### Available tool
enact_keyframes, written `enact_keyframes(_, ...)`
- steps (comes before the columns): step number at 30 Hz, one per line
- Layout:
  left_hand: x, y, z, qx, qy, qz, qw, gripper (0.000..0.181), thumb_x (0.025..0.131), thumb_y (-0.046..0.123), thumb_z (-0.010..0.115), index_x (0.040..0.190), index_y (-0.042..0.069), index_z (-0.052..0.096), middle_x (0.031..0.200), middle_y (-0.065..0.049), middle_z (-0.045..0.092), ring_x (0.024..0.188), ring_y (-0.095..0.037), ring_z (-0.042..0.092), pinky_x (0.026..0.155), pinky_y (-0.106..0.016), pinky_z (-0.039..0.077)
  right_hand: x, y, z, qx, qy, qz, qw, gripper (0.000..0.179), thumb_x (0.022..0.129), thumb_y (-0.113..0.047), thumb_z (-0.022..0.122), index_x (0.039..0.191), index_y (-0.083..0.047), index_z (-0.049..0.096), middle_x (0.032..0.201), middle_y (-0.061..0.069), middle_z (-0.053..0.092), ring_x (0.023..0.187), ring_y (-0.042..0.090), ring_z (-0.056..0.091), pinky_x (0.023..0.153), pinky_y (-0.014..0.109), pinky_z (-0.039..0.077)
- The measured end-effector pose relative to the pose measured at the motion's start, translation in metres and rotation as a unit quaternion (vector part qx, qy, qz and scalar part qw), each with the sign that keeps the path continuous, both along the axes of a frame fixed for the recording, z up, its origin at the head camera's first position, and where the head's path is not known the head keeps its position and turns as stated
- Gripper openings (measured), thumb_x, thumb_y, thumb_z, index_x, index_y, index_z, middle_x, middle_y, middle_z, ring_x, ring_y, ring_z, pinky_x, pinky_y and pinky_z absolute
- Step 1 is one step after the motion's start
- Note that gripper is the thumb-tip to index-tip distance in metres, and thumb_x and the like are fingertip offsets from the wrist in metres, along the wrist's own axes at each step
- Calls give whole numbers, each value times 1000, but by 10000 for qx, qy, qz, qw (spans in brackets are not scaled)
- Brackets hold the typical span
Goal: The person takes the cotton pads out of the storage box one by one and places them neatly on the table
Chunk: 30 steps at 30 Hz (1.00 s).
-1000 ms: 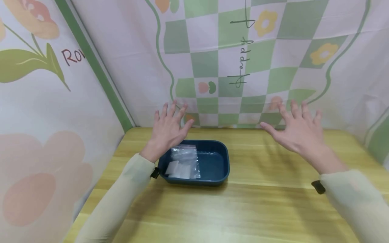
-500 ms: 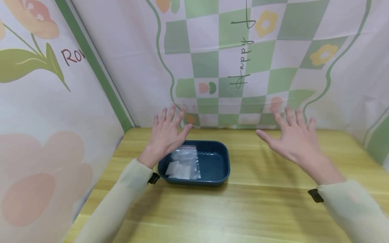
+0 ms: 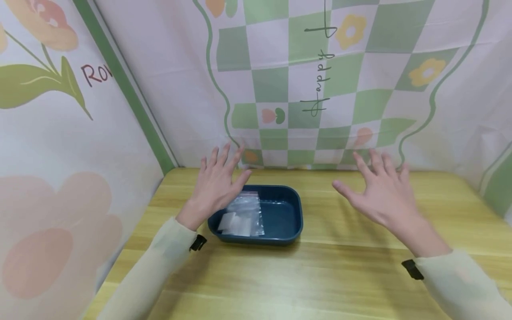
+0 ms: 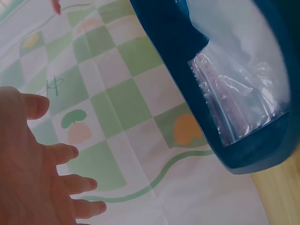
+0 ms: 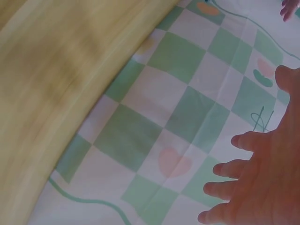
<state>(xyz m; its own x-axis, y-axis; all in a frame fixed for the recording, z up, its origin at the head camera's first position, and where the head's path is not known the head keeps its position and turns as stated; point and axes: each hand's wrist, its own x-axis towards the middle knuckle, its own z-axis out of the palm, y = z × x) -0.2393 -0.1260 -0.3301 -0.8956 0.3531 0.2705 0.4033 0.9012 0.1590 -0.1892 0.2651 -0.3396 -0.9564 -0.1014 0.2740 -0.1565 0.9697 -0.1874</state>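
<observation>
A dark blue rectangular tray (image 3: 282, 218) stands on the wooden table. In its left half lies a clear zip bag (image 3: 250, 206) with white flat pieces (image 3: 236, 223) at its near end. My left hand (image 3: 214, 184) is held in the air with fingers spread, overlapping the tray's far left corner in the head view. Off to the right of the tray, my right hand (image 3: 382, 195) hovers over the table, fingers also spread and holding nothing. The left wrist view shows the bag's zip edge (image 4: 220, 103) inside the tray, with the left hand (image 4: 42, 168) apart from it.
The wooden table (image 3: 320, 275) ends at a hanging cloth (image 3: 304, 80) with a green and white check pattern. Another printed cloth (image 3: 52, 146) with flowers closes off the left side.
Both hands have lowered and drawn back a little toward the person, the right one also shifting left. The tray and bag stay where they were.
</observation>
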Motion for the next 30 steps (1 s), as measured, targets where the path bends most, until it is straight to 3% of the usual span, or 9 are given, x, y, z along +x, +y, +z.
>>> enact_keyframes(14,19,-7,-4,200,37,-135,9997,77,106,70,27,170,27,24,175,-15,16,159,-43,13,124,-70,14,15,-5,-6,-100,120,97,9998,100,97,-76,51,165,-5,31,168,35,18,151,58,15,118,74,-15)
enact_keyframes(24,33,-6,-4,141,69,-166,9997,78,106,69,32,170,25,24,174,-15,16,158,-42,18,125,-67,20,24,-6,-14,-216,258,196,9992,99,97,-72,56,163,-2,35,160,39,30,145,60,28,116,82,6)
enact_keyframes(30,39,-9,-9,254,-52,-152,9995,80,105,66,46,169,21,29,173,-17,22,155,-43,25,123,-64,27,31,-6,-20,-258,327,217,9989,95,98,-69,57,161,-2,38,158,40,32,141,63,33,113,81,19)
